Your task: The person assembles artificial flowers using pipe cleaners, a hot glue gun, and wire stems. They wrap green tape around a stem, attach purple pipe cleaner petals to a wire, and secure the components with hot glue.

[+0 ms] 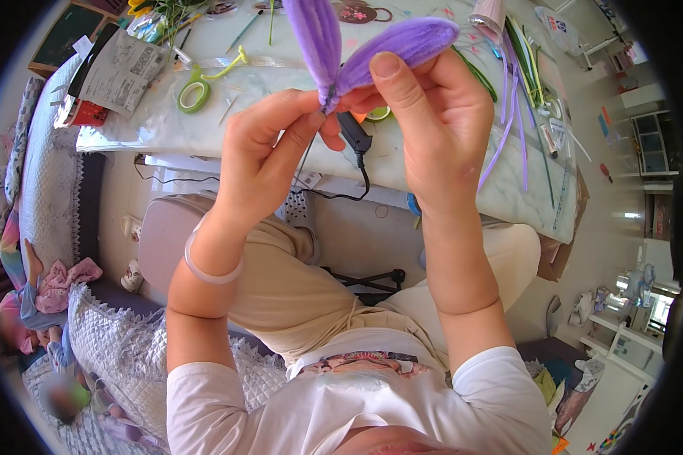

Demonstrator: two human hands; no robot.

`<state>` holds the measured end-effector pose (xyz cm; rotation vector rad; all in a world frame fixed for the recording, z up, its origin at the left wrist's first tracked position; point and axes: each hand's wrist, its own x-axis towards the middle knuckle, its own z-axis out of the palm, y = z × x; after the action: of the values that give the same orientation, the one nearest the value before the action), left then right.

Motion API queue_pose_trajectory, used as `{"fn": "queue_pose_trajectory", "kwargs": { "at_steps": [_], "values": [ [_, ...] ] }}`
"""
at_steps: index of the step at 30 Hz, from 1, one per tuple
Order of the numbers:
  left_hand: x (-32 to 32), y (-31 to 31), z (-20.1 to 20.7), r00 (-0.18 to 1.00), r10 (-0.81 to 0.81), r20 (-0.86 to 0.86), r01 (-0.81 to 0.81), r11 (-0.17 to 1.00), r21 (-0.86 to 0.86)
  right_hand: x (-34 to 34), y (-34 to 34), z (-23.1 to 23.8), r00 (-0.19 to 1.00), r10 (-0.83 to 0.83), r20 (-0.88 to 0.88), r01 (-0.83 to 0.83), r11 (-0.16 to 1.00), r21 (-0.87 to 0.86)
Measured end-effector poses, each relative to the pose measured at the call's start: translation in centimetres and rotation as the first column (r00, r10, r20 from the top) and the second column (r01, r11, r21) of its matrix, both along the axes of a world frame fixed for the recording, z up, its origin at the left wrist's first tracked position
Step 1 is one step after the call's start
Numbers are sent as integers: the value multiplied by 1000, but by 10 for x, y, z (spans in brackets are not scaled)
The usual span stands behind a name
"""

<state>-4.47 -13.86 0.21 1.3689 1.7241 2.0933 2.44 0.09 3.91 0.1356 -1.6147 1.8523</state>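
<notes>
I hold a purple fuzzy flower piece (406, 47), bent from pipe cleaners into two long petals, above the table edge. One petal points away from me, the other leans to the right. With thumb and fingertips my left hand (262, 152) pinches its dark, narrow base, where thin wire shows. On the right petal my right hand (444, 121) is closed, its thumb on the near side and its fingers partly hidden behind. A black tool with a cord (354, 135) lies on the table just beyond the hands.
On the marble-patterned table (182, 136) are green tape (194, 96), a paper-wrapped package (121, 72) and green and purple pipe cleaners (517, 98). A cable (366, 182) hangs off its front edge. A quilted sofa (49, 174) stands left, with people's legs (32, 262) on it.
</notes>
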Motion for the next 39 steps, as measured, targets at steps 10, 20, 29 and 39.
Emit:
{"fn": "queue_pose_trajectory", "kwargs": {
  "at_steps": [10, 20, 29, 39],
  "values": [
    [1, 2, -3, 999, 11, -31, -10, 1000, 17, 1, 4, -2, 998, 60, 8, -59, 996, -60],
    [5, 0, 4, 997, 73, 5, -72, 990, -125, 7, 12, -4, 989, 143, 41, -138, 985, -107],
    [9, 7, 4, 996, 89, 7, -89, 996, -14, 7, 12, -3, 991, 126, 33, -122, 986, -114],
    [10, 7, 5, 995, 97, 12, -97, 995, 0, 9, 6, -1, 994, 110, -7, -110, 986, -129]
  ]
}}
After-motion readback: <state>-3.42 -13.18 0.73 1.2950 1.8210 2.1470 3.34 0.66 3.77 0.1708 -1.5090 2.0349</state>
